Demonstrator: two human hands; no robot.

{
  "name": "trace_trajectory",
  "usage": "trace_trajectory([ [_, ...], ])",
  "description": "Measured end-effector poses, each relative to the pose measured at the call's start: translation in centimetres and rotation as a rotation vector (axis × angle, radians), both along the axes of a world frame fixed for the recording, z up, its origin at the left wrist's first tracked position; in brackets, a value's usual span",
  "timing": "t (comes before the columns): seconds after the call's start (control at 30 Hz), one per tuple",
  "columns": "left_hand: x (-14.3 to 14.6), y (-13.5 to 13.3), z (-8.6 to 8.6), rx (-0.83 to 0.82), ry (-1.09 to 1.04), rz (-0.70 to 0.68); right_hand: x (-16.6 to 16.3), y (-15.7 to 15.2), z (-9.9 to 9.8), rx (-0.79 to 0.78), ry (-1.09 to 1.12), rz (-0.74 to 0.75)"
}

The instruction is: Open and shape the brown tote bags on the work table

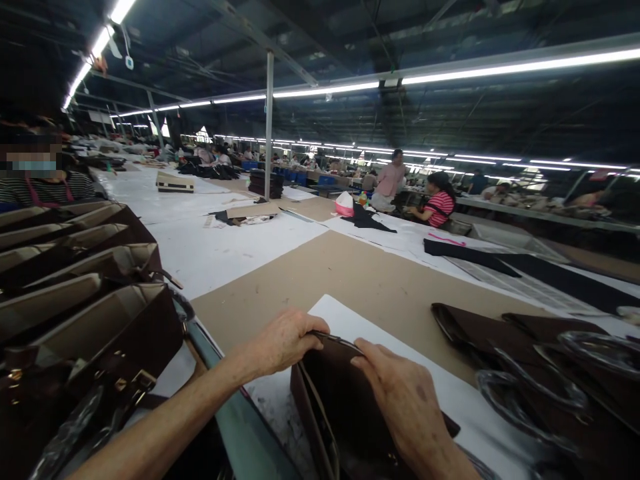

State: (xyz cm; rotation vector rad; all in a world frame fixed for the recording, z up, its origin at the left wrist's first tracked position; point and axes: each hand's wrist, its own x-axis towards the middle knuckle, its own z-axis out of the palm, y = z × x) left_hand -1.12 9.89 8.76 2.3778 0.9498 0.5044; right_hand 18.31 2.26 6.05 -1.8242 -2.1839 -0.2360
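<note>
Both of my hands grip the top edge of a dark brown leather bag [345, 407] standing on a white sheet [450, 387] at the near edge of the table. My left hand [285, 340] curls its fingers over the bag's left rim. My right hand [400, 393] is closed on the rim just to the right. The bag's lower part is cut off by the frame.
A row of open brown bags [95, 313] with tan lining stands at the left. Flat brown bags with plastic-wrapped handles [540, 373] lie at the right. Brown cardboard [360, 273] covers the table beyond. Black fabric pieces [470, 252] and other workers sit farther off.
</note>
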Motion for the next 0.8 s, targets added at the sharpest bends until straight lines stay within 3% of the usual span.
trace_trajectory([
  [0.37,-0.2,0.3,-0.2,0.016,0.025,0.009,-0.8,1.0,0.6,-0.011,0.088,0.047],
  [0.67,0.0,0.2,0.0,0.017,0.044,0.041,-0.9,2.0,0.0,-0.047,0.064,-0.019],
  [0.8,0.1,0.2,-0.2,0.004,0.016,0.050,-1.9,2.6,0.5,-0.095,0.121,0.066],
])
